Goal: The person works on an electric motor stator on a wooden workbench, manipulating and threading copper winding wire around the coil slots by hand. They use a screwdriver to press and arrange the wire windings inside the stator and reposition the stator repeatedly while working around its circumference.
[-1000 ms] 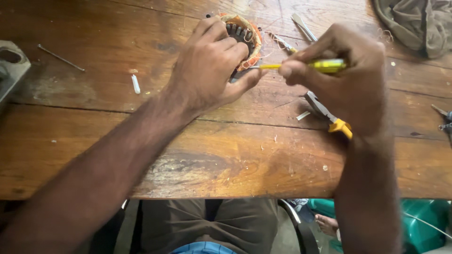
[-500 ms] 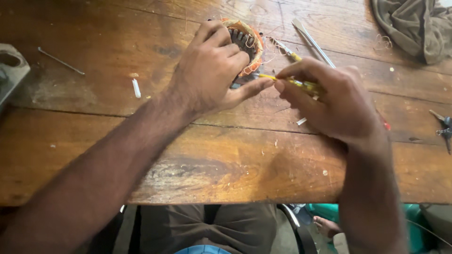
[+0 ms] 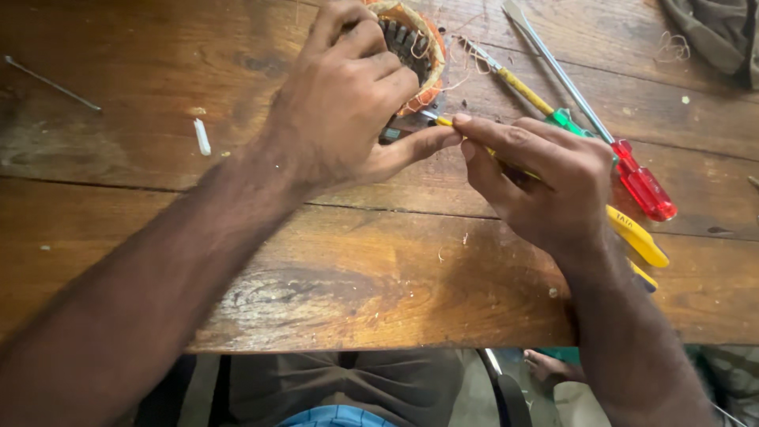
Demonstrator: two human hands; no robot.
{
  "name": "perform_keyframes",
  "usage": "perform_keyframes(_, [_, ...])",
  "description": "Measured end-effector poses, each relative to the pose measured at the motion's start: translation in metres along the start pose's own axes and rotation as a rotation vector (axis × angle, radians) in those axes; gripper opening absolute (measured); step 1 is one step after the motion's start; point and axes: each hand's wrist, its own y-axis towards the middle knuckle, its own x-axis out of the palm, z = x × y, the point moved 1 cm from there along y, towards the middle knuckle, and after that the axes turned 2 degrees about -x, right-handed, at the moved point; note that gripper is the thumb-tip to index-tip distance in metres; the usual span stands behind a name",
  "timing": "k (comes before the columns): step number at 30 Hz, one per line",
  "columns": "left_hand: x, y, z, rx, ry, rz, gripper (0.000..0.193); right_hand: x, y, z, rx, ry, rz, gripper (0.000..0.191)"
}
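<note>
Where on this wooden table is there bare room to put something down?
Bare wood along the near table edge, below both forearms, and left between the white stub and thin metal rod. Crowded upper right: screwdrivers, pliers, wound coil.

Right hand (image 3: 545, 186) has dropped from raised over the bench (image 3: 356, 269) to low beside the left hand (image 3: 348, 103). Yellow tool (image 3: 494, 154), earlier held level and pinched high, now angled with tip at the left thumb under the wound coil (image 3: 415, 47). Red-handled screwdriver (image 3: 644, 186) and yellow-handled pliers (image 3: 636, 237), covered a moment ago, now exposed.
</note>
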Motion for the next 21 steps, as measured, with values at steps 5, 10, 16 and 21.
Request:
perform_keyframes(5, [0.008,-0.005,0.0,0.015,0.031,0.032,0.076,0.001,-0.005,0.003,-0.045,-0.038,0.031,0.023])
perform_keyframes(10, [0.013,-0.006,0.002,0.005,0.021,0.037,0.076,0.004,-0.006,0.001,-0.09,0.048,0.079,0.02])
perform_keyframes(16, [0.018,-0.007,0.001,0.003,0.001,0.02,0.073,0.004,-0.006,-0.003,-0.071,-0.082,0.096,0.023])
perform_keyframes(21, [0.022,-0.007,-0.002,-0.025,-0.043,-0.06,0.071,0.006,-0.012,0.0,-0.143,-0.229,0.124,0.026])
